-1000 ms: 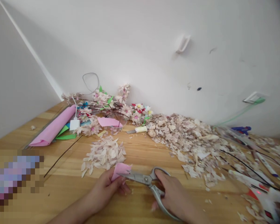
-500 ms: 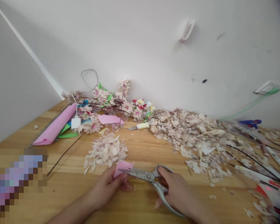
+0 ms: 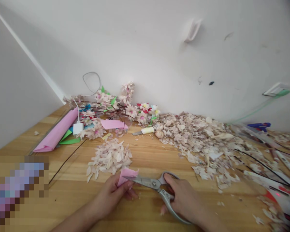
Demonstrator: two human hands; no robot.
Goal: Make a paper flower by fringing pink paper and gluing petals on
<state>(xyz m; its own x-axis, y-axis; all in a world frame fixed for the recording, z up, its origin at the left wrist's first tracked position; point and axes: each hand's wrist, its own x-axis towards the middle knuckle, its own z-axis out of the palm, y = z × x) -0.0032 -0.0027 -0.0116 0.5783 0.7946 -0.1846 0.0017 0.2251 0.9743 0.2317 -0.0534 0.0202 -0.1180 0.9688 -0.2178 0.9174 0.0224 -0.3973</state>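
Observation:
My left hand (image 3: pixel 112 192) pinches a small folded piece of pink paper (image 3: pixel 127 174) low over the wooden table (image 3: pixel 149 154). My right hand (image 3: pixel 183 198) grips the handles of metal scissors (image 3: pixel 152 183), thumb through the upper loop. The blades point left and meet the pink paper's edge. A small heap of pale petal-shaped cuttings (image 3: pixel 110 158) lies just beyond my left hand.
A wide spread of pale husk scraps (image 3: pixel 198 135) covers the table's right. Paper flowers on dark stems (image 3: pixel 116 108), a pink paper roll (image 3: pixel 56 132), green sheets, a white charger (image 3: pixel 77 128) and a small knife (image 3: pixel 142 131) lie by the wall. Pens and a blue glue gun (image 3: pixel 258 125) are at right.
The scissor blades have closed further on the pink paper. The hands stay nearly in place; my view tilted slightly between the first frame and now.

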